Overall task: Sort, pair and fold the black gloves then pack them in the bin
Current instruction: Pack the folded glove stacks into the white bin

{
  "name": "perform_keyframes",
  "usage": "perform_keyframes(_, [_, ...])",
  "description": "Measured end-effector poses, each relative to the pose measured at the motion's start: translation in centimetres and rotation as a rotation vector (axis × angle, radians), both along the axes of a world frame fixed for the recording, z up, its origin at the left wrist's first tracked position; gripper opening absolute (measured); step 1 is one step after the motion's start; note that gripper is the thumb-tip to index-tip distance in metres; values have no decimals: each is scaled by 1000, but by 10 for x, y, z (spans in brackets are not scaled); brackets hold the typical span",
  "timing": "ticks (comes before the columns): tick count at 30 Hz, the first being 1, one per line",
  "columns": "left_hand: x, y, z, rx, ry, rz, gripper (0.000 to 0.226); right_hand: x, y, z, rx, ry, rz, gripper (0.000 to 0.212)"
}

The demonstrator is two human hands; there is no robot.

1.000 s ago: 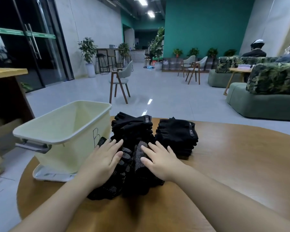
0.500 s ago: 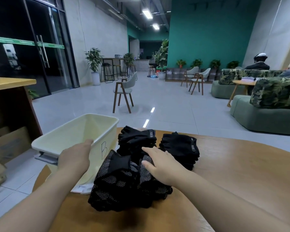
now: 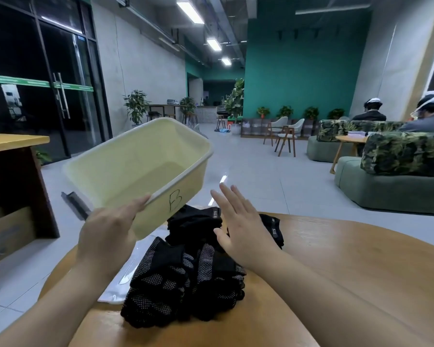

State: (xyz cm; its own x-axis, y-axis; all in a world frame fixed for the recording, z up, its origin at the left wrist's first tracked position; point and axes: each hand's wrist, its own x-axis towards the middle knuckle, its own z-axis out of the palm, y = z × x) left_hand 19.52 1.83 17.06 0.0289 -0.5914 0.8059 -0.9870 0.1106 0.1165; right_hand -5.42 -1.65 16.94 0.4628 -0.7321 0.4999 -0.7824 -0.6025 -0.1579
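Gripping the bin [image 3: 140, 159] by its near rim, the left hand [image 3: 105, 234] holds it tilted in the air above the worktop [image 3: 348, 259]. The right hand [image 3: 241, 226] hovers over the gloves [image 3: 186, 279] piled there, fingers [image 3: 226, 196] straight, grasping nothing.

bin [image 3: 125, 166]: pale yellow, marked "B", empty, lifted and tilted above the counter's left edge
gloves [image 3: 186, 279]: black, dotted palms, heaped on the counter; folded stacks behind
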Motion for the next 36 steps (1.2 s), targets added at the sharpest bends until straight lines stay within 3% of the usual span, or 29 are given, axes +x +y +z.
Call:
perform_keyframes(4, [-44, 8, 10, -149, -50, -239, 59, -32, 6, 14, -174, -4, -76, 83])
perform_keyframes(7, [-82, 12, 12, -130, -34, -412, 60, -64, 8, 12, -246, -33, -185, 86])
perform_keyframes(9, [-104, 12, 8, -43, -7, -489, 60, -89, 11, 6, -330, -88, -270, 79])
perform_keyframes(14, [-150, 10, -6, 160, 4, -660, 74, -151, 27, -11, -545, -116, -419, 39])
perform_keyframes(18, [-182, 10, -22, 281, 83, -775, 45, -191, 50, -28, -517, -97, -435, 30])
perform_keyframes(24, [-220, 0, -55, 324, 28, -857, 66, -227, 87, -57, -424, -55, -550, 34])
perform_keyframes(30, [-252, 8, -66, 261, -69, -916, 54, -252, 112, -81, -344, -34, -652, 38])
perform_keyframes(36, [-277, 16, -73, 270, -100, -963, 57, -275, 129, -95, -271, -24, -699, 61])
